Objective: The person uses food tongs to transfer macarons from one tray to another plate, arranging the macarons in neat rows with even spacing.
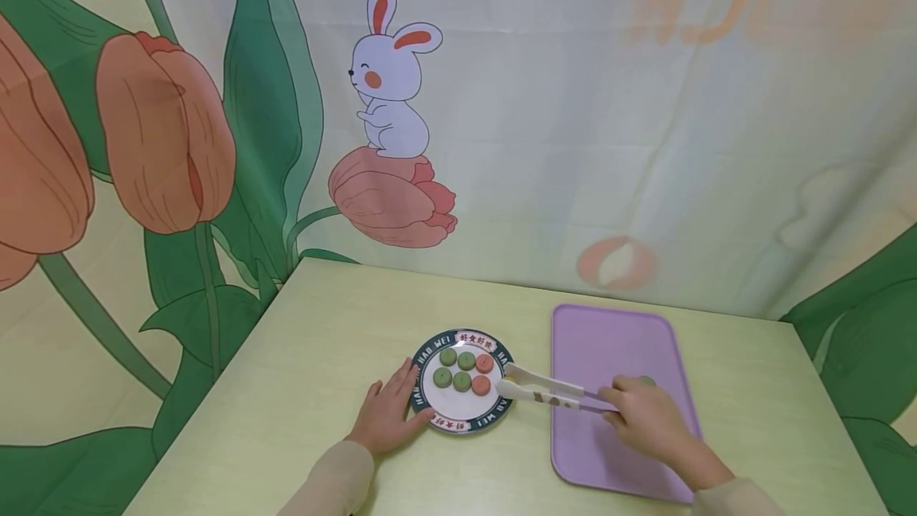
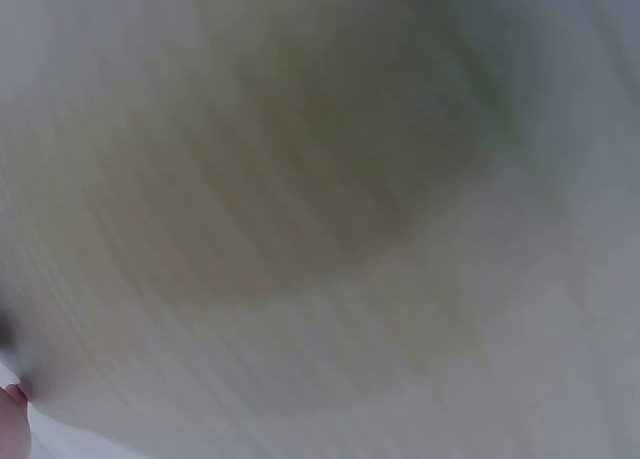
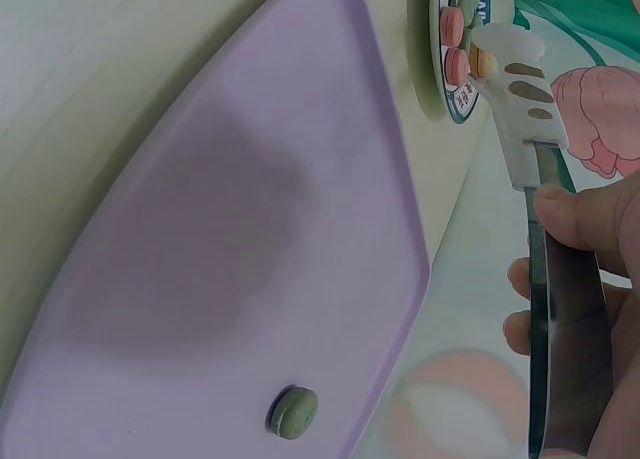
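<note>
My right hand (image 1: 645,414) grips a pair of tongs (image 1: 544,390) with white, brown-spotted ends. The tips are over the right rim of a round plate (image 1: 466,424) with a dark lettered border. Between them sits a yellow-orange macaron (image 3: 483,62), largely covered by the tips. Several green macarons (image 1: 462,381) and two pink macarons (image 1: 481,385) lie on the plate. With its fingers extended, my left hand (image 1: 390,412) rests against the plate's left edge. One green macaron (image 3: 295,412) lies on a purple tray (image 3: 200,229), mostly hidden behind my right hand in the head view.
The tray stands to the right of the plate on a pale wooden table (image 1: 322,325). A curtain (image 1: 537,142) printed with tulips and a rabbit hangs behind the table. The left wrist view is a blur of pale surface.
</note>
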The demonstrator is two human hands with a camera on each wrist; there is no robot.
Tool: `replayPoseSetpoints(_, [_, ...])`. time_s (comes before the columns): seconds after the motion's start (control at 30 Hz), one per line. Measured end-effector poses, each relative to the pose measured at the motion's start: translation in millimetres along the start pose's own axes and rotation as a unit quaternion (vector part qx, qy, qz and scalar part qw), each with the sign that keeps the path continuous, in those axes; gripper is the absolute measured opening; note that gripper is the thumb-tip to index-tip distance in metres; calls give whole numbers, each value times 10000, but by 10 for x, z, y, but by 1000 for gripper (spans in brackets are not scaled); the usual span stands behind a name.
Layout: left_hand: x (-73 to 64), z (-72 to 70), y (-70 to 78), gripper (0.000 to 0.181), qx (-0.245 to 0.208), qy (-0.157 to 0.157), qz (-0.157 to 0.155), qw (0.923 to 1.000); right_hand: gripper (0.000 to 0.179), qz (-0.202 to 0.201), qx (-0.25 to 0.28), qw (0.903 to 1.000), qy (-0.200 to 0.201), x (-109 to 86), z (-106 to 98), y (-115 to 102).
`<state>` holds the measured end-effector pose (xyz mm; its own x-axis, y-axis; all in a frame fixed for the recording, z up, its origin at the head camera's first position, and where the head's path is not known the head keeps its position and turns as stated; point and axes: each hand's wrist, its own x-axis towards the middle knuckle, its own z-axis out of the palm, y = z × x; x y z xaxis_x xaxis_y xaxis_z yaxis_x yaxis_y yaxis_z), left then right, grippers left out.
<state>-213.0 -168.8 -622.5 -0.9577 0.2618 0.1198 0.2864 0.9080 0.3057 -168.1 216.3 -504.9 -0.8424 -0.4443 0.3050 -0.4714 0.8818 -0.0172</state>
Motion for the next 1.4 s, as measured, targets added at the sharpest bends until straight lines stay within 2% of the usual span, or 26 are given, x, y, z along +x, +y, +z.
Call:
replayPoseSetpoints(0.47, [2,1,-4,80,21,-48,18,10000,21,-239,-116,9996,64,41,74,-88])
replayPoseSetpoints(0.87, [-8,-10,4,80,25,-75,-18,10000,18,-362,244,9990,-106,86,156,-156])
replayPoseSetpoints(1.17, [-3,-7,0,80,-20,-88,-20,10000,17,-502,332,9982,79,104,242,-193])
replayPoseSetpoints(1.4, [-5,-2,-6,80,-33,-82,-3,10000,16,-485,399,9979,-125,125,291,-231])
